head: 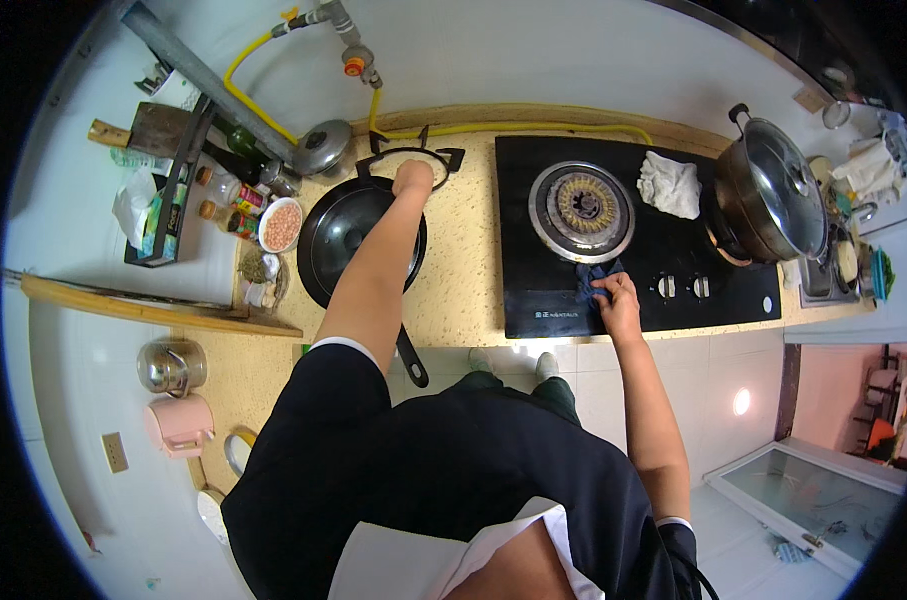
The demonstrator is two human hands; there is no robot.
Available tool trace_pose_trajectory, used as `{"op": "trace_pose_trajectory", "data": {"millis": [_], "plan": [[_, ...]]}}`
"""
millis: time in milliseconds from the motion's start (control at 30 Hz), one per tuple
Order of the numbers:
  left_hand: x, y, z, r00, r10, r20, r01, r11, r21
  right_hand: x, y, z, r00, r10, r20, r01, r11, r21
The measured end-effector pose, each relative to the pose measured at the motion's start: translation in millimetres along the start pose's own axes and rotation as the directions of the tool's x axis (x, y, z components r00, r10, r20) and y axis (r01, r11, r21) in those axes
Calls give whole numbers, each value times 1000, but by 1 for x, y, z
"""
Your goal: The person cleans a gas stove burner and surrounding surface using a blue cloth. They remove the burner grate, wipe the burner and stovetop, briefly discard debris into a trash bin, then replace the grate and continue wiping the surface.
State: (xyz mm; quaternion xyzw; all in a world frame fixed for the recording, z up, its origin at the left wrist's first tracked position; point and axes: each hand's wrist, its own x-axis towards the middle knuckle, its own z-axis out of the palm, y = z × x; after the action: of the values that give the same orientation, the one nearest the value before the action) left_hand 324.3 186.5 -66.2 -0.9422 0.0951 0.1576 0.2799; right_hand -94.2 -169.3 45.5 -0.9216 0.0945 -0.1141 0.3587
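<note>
My left hand [413,178] is closed at the near side of a black round pan support [447,171], which rests on the speckled counter behind a black frying pan [333,225]. The fingers' exact hold on the ring is hidden under the hand. In my right hand [617,296] is a bunched dark blue cloth [590,283], pressed on the black glass gas hob [551,296] just in front of the left burner [584,202]. No pan support sits over that burner. The pan's handle [411,360] juts past the counter's front edge.
A white cloth [668,185] and a lidded steel pot [772,191] are on the hob's right side. Left of the pan stand a bowl of peanuts [281,226], spice jars [228,217] and a pot with a lid [326,150]. A yellow gas hose [498,129] runs along the wall.
</note>
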Motion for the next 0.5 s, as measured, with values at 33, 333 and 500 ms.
{"op": "trace_pose_trajectory", "data": {"millis": [33,333,500], "plan": [[-7,34,-18,998,-52,-35,38,945,-324,-3,9,-8,999,30,-19,-30,999,-41],[-101,-8,-109,986,-159,49,16,-204,-979,-9,12,-13,997,55,-57,-59,996,-65],[-206,-41,-171,927,356,-118,197,-730,-654,-12,19,-16,994,54,-93,-60,996,-71]]}}
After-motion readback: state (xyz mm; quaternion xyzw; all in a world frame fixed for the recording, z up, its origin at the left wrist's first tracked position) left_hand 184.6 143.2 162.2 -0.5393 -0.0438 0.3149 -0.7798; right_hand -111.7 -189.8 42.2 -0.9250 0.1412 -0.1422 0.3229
